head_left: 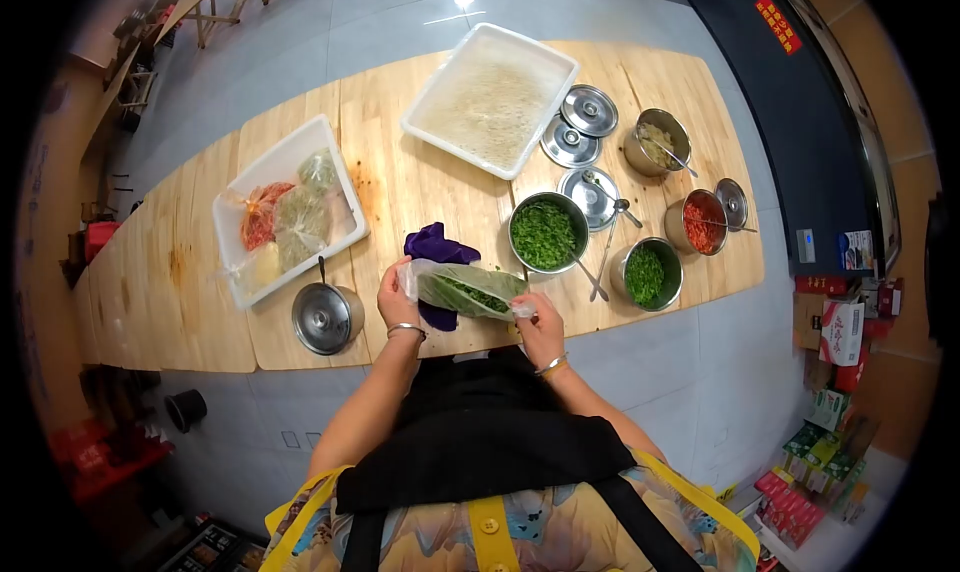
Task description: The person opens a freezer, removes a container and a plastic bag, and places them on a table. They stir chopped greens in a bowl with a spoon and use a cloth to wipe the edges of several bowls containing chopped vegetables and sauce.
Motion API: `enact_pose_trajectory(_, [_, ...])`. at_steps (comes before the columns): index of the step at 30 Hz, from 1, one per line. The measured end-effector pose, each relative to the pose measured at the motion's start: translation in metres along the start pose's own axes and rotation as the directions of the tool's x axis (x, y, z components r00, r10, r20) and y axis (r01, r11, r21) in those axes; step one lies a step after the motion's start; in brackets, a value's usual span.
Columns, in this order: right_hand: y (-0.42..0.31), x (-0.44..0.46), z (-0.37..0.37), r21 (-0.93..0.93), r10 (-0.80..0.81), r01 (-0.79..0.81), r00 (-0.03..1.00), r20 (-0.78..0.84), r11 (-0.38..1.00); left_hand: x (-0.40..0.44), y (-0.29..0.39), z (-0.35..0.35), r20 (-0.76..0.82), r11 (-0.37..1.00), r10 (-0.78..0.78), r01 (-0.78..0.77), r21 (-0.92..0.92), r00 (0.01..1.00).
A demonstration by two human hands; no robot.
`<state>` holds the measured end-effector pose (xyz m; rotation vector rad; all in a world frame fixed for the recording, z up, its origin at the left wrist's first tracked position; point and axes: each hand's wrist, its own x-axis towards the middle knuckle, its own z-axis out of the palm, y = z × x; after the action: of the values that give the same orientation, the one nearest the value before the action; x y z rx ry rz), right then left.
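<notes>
A clear plastic bag (465,290) with chopped greens inside is stretched between my two hands, above the table's front edge. My left hand (396,294) is closed on the bag's left end. The right end of the bag is pinched in my right hand (541,326). Beneath and behind the bag lies a dark purple cloth (440,244). Just beyond my right hand stands a metal pot of chopped greens (547,234) with a spoon in it. A lidded metal pot (326,317) is left of my left hand.
A white tub (355,197) of bagged food is at the left, and a large white tray (490,97) at the back. Metal lids (588,110) lie beside it. Further right are pots of greens (645,275), red pieces (700,224) and pale food (657,144) on the wooden table (390,162).
</notes>
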<state>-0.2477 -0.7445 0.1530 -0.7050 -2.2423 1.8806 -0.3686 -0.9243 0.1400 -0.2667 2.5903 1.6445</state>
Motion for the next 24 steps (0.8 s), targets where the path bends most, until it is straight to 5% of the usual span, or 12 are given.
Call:
enact_pose_trajectory(2, [0.000, -0.006, -0.004, -0.002, 0.005, -0.005, 1.000, 0.012, 1.000, 0.002, -0.003, -0.004, 0.135, 0.867, -0.317, 0.345, -0.361, 0.939])
enact_pose_trajectory(6, [-0.012, -0.010, -0.004, -0.006, -0.047, 0.047, 0.999, -0.003, 0.999, -0.006, -0.004, 0.006, 0.280, 0.692, -0.298, 0.409, -0.595, 0.913])
enact_pose_trajectory(8, [-0.014, -0.011, -0.006, -0.012, -0.068, 0.067, 0.997, -0.021, 0.998, -0.005, -0.023, 0.011, 0.283, 0.776, -0.185, 0.317, -0.546, 0.941])
enact_pose_trajectory(10, [-0.020, -0.012, -0.007, -0.017, -0.088, 0.087, 0.995, -0.039, 0.996, -0.005, -0.027, 0.012, 0.095, 0.996, -0.006, 0.014, -0.084, 0.995])
enact_pose_trajectory(14, [-0.016, -0.017, -0.010, 0.029, -0.019, 0.020, 1.000, -0.015, 0.999, 0.006, -0.024, 0.019, 0.006, 0.927, -0.215, 0.206, -0.314, 0.977])
enact_pose_trajectory(16, [-0.009, -0.018, -0.016, 0.108, 0.073, -0.072, 0.997, -0.002, 0.991, 0.008, -0.025, 0.017, 0.115, 0.696, -0.342, 0.333, -0.635, 0.933])
enact_pose_trajectory(18, [-0.016, -0.013, -0.026, 0.244, 0.216, -0.188, 0.972, -0.095, 0.951, -0.001, -0.006, 0.008, 0.168, 0.648, -0.328, 0.351, -0.676, 0.930])
enact_pose_trajectory(20, [-0.050, -0.010, -0.032, 0.162, 0.184, -0.161, 0.973, -0.139, 0.974, -0.005, 0.001, -0.003, 0.317, 0.768, -0.199, 0.348, -0.537, 0.927])
enact_pose_trajectory(22, [-0.094, -0.010, -0.031, -0.253, -0.392, 0.331, 0.886, -0.248, 0.909, -0.010, -0.002, -0.007, 0.325, 0.841, -0.167, 0.306, -0.446, 0.931])
enact_pose_trajectory(24, [-0.112, -0.009, -0.017, -0.221, -0.474, 0.439, 0.870, -0.138, 0.871, -0.015, -0.003, -0.007, 0.309, 0.952, -0.084, 0.168, -0.256, 0.947])
